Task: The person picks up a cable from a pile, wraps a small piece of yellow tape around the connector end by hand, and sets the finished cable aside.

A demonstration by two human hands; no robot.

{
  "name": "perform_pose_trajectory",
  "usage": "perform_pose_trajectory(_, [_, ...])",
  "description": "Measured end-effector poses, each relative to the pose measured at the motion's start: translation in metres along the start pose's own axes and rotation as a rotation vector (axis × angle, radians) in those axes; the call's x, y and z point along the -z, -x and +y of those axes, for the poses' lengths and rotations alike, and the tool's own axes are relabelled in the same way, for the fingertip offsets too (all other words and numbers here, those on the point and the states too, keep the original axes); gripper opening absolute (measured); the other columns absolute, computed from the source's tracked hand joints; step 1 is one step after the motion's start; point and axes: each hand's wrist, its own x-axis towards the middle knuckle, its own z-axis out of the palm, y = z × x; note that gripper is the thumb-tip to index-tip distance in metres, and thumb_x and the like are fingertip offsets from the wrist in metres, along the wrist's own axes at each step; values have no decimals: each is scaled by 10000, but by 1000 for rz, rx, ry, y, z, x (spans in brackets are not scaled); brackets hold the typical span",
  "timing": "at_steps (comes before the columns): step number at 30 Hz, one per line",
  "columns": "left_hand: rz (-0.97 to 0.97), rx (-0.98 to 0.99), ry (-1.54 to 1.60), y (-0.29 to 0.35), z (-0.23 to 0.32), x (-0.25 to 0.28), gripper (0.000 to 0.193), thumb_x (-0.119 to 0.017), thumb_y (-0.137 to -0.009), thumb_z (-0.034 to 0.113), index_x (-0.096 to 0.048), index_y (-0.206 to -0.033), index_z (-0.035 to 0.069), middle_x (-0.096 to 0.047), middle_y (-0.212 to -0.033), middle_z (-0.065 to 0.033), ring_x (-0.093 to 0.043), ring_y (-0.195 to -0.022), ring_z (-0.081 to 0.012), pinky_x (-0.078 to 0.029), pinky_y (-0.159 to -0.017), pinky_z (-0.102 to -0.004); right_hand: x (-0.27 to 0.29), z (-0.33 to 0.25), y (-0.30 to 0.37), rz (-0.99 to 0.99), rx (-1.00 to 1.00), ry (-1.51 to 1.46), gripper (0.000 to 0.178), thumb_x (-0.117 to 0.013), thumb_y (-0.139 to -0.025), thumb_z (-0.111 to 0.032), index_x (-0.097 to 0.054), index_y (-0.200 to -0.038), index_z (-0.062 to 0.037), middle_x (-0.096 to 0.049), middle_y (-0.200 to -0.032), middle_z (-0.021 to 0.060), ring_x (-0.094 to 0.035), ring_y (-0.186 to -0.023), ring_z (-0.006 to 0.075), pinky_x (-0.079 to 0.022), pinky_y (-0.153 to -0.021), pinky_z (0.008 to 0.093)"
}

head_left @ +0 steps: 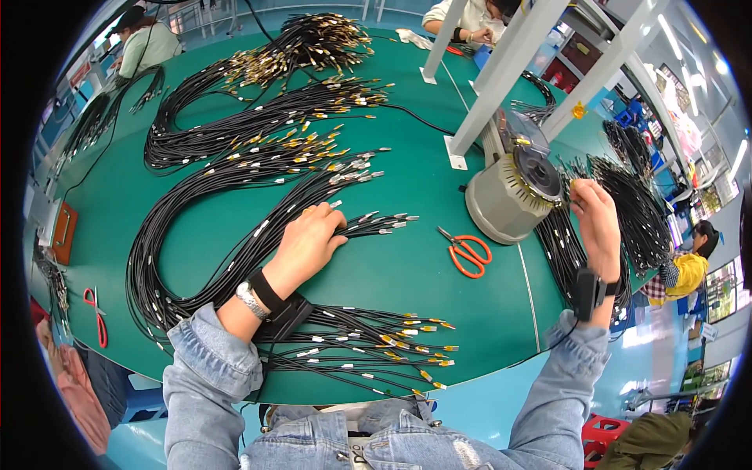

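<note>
My left hand is closed over a bundle of black cables on the green table, and their silver-tipped ends stick out past my fingers. My right hand is raised at the right side of a round beige machine. Its thumb and fingers are pinched together, but what they hold is too small to make out. The machine has a dark round face ringed by small yellowish pieces. Red-handled scissors lie between my hands. Nearest me, more black cables spread out with yellow and white tips.
Large curved bundles of black cables cover the table's left and back. More cables hang at the right. Grey metal posts rise behind the machine. A second pair of scissors lies at the left edge. Other people sit around.
</note>
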Motion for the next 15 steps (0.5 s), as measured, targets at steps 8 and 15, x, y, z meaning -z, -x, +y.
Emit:
perform_pose_trajectory(8, [20, -31, -13, 1, 1, 10, 191, -677, -736, 105, -532, -844, 39, -524, -792, -83, -549, -803, -266, -454, -680, -368, -94, -1, 66, -177, 48, -300, 90, -560, -858, -111, -576, -834, -26, -571, -845, 39, -501, -788, 121, -364, -733, 259])
perform_pose_trajectory(15, [-35, 116, 498, -2, 31, 25, 148, -654, -774, 78, -540, -850, 22, -556, -709, -71, -556, -645, -199, -449, -578, -308, -160, 26, 110, -224, -150, -555, 93, -574, -856, -114, -567, -824, -27, -566, -841, 45, -506, -786, 135, -379, -757, 282])
